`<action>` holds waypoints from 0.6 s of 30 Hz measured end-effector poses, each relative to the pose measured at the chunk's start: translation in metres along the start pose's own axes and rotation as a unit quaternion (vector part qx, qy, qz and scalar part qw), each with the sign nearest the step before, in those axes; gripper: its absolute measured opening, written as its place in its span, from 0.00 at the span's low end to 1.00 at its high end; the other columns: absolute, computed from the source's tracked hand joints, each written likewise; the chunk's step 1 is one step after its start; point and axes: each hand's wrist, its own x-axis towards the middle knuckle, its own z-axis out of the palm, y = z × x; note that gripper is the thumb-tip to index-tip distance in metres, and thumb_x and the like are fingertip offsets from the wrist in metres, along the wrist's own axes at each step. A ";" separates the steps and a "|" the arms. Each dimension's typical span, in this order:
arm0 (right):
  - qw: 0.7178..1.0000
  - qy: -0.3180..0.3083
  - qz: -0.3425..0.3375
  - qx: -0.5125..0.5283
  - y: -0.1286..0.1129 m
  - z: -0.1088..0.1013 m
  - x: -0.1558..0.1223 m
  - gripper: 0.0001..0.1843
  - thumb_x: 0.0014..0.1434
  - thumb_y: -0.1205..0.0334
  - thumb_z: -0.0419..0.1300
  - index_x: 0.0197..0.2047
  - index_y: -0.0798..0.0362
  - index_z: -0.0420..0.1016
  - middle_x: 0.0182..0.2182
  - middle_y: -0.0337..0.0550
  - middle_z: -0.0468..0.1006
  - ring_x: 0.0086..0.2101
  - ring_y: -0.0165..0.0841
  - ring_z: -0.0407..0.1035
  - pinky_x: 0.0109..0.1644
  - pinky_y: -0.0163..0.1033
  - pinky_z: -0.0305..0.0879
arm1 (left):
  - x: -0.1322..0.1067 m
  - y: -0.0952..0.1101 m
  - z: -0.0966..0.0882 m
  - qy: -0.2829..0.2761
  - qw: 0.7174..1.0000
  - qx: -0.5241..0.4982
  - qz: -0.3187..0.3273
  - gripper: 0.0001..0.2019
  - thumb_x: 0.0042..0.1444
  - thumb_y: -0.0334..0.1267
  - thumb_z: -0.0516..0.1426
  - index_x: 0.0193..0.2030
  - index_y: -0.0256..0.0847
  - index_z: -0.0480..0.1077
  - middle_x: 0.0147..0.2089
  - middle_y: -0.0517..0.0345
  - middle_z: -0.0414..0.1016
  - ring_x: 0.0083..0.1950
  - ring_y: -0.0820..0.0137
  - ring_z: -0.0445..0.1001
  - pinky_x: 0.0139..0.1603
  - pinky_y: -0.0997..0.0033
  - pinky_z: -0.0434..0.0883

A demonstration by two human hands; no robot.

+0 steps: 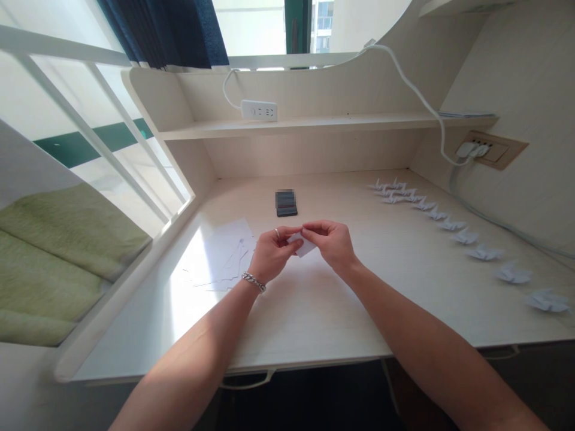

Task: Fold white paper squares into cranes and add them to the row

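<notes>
Between my hands, above the middle of the desk, is a small folded piece of white paper. My left hand, with a ring and a chain bracelet, pinches its left side between thumb and fingers. At the upper right edge, my right hand grips the same paper with thumb and forefinger. Part of the paper is hidden behind the fingers. To the left lie loose white paper sheets, partly in bright sunlight. Along the right side runs a line of folded white paper cranes, several in number.
A dark phone-like object, partly blurred out, lies on the desk beyond my hands. On the shelf rests a white power strip. A white cable hangs to the wall socket at right.
</notes>
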 end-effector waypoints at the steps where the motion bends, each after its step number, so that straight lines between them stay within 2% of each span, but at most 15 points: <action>1: 1.000 0.001 0.001 0.000 0.000 0.000 0.000 0.12 0.44 0.58 0.71 0.33 0.54 0.82 0.30 0.45 0.83 0.33 0.39 0.77 0.39 0.43 0.72 | 0.000 0.001 0.000 0.003 1.000 0.015 0.005 0.16 0.48 0.39 0.65 0.45 0.36 0.78 0.35 0.53 0.80 0.33 0.70 0.76 0.33 0.68 0.77; 5: 1.000 0.007 0.010 0.022 0.001 0.000 0.001 0.15 0.43 0.56 0.72 0.34 0.54 0.81 0.30 0.45 0.83 0.32 0.39 0.77 0.37 0.43 0.72 | -0.002 0.004 0.000 0.023 0.997 0.066 0.032 0.16 0.49 0.38 0.65 0.46 0.39 0.78 0.34 0.55 0.80 0.30 0.72 0.75 0.33 0.71 0.76; 10: 1.000 0.007 0.012 0.027 0.002 0.000 0.001 0.16 0.42 0.56 0.72 0.35 0.54 0.80 0.30 0.45 0.83 0.32 0.39 0.77 0.37 0.42 0.72 | -0.002 0.003 0.000 0.020 0.997 0.065 0.042 0.13 0.50 0.37 0.64 0.43 0.38 0.78 0.35 0.55 0.80 0.32 0.71 0.75 0.34 0.71 0.77; 14: 0.999 0.001 0.012 0.033 0.002 0.001 0.001 0.16 0.42 0.56 0.72 0.34 0.54 0.80 0.30 0.45 0.83 0.33 0.39 0.77 0.37 0.42 0.72 | -0.001 0.003 0.000 0.023 0.997 0.058 0.036 0.16 0.50 0.37 0.64 0.46 0.38 0.77 0.34 0.54 0.80 0.32 0.71 0.76 0.34 0.69 0.77; 18: 0.999 0.004 0.016 0.032 0.001 0.001 0.001 0.16 0.42 0.56 0.72 0.34 0.54 0.80 0.30 0.45 0.83 0.33 0.39 0.77 0.37 0.43 0.72 | -0.001 0.005 0.001 0.022 0.997 0.062 0.036 0.15 0.50 0.37 0.64 0.45 0.38 0.78 0.35 0.54 0.80 0.32 0.71 0.76 0.34 0.69 0.77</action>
